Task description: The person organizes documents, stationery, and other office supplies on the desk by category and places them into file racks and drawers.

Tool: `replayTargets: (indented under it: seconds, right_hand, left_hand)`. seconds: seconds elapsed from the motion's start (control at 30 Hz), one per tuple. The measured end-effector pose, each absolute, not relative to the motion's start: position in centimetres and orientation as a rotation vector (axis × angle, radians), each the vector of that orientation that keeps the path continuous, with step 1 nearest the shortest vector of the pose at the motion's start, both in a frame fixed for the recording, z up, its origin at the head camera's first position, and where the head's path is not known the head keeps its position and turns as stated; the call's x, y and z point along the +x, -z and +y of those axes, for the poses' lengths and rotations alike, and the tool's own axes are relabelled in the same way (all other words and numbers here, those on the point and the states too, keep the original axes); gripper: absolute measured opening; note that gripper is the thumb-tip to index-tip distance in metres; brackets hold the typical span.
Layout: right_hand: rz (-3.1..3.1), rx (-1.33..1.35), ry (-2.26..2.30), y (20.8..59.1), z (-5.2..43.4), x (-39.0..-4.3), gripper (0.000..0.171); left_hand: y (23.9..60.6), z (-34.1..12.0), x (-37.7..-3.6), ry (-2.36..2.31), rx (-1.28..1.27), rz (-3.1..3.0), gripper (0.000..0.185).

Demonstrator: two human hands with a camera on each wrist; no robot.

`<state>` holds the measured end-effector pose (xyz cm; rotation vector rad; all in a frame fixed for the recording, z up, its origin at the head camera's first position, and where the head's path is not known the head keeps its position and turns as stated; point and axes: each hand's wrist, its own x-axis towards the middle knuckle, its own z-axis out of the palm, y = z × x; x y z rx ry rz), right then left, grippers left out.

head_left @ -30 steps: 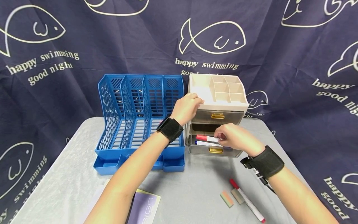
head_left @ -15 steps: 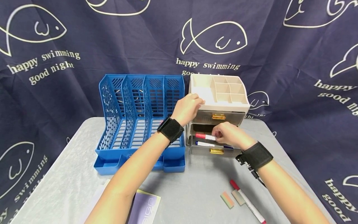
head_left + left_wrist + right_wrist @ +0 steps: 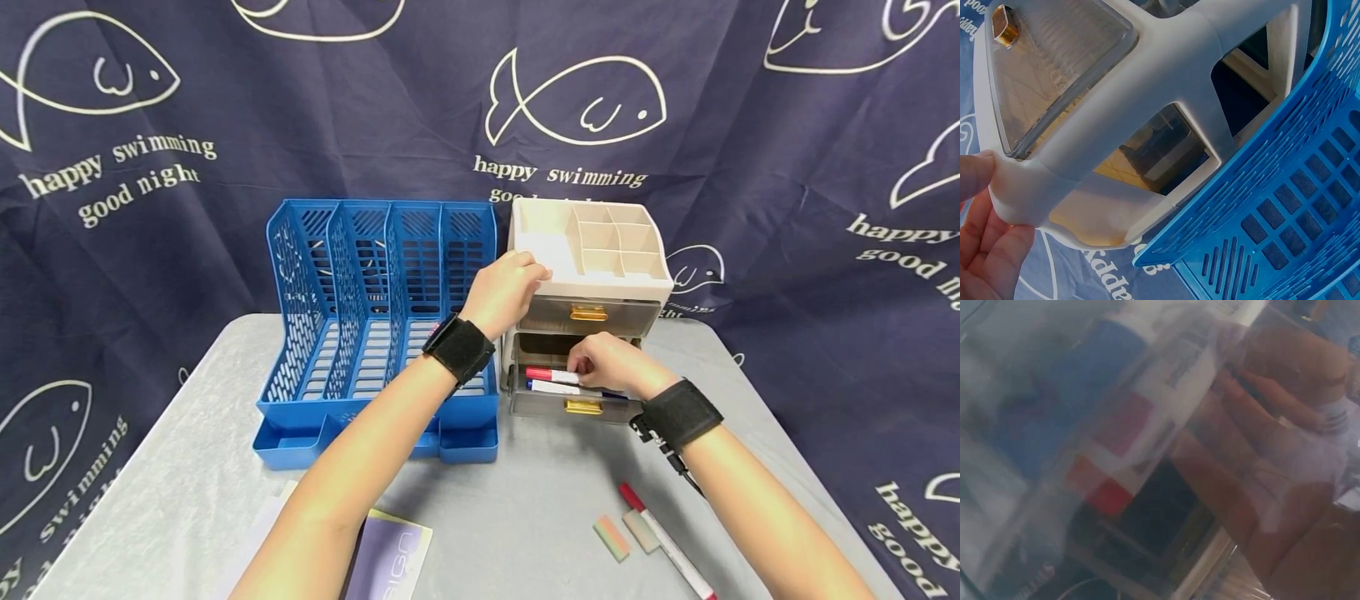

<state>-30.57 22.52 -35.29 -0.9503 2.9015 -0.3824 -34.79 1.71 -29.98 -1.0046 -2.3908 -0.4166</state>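
Note:
My left hand [image 3: 507, 287] grips the front left corner of a white desk organizer [image 3: 600, 286]. In the left wrist view, the thumb and fingers of that hand [image 3: 991, 225] pinch the organizer's rounded corner. Its lower smoky drawer [image 3: 540, 406] is pulled out. Inside that drawer, my right hand [image 3: 615, 364] pinches a white marker with a red cap [image 3: 538, 374], lying almost level. A blue-capped marker [image 3: 555, 387] lies in front of it, partly covered by the hand. The right wrist view looks through the clear drawer wall, so the right hand [image 3: 1254, 425] appears hazy.
A blue file rack [image 3: 382, 333] stands left of the organizer. On the table's right front lie another red marker [image 3: 671, 542], a striped eraser [image 3: 612, 537] and a greyish eraser [image 3: 641, 531]. A purple booklet [image 3: 390, 554] lies beside the left forearm. The upper drawer [image 3: 547, 312] is closed.
My right hand has shifted a little left, and the red-capped marker has sunk slightly lower in the drawer, closer to the blue-capped one. My left hand keeps its grip on the organizer.

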Motion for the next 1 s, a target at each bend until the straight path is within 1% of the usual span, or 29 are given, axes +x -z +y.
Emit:
replayTargets:
  seconds: [0.33, 0.7, 1.0]
  right_hand:
    - [2.859, -0.984, 0.411, 35.8, 22.7, -30.6, 0.014]
    - [2.845, -0.913, 0.423, 36.5, 23.3, -31.2, 0.013]
    - [2.852, -0.941, 0.426, 36.4, 23.6, -30.9, 0.011]
  left_hand:
    - [30.0, 1.7, -34.8, 0.421, -1.004, -2.39, 0.021]
    - [29.9, 1.7, -34.7, 0.415, -1.001, -2.383, 0.021]
    - [29.9, 1.7, -34.7, 0.402, -0.997, -2.389, 0.021]
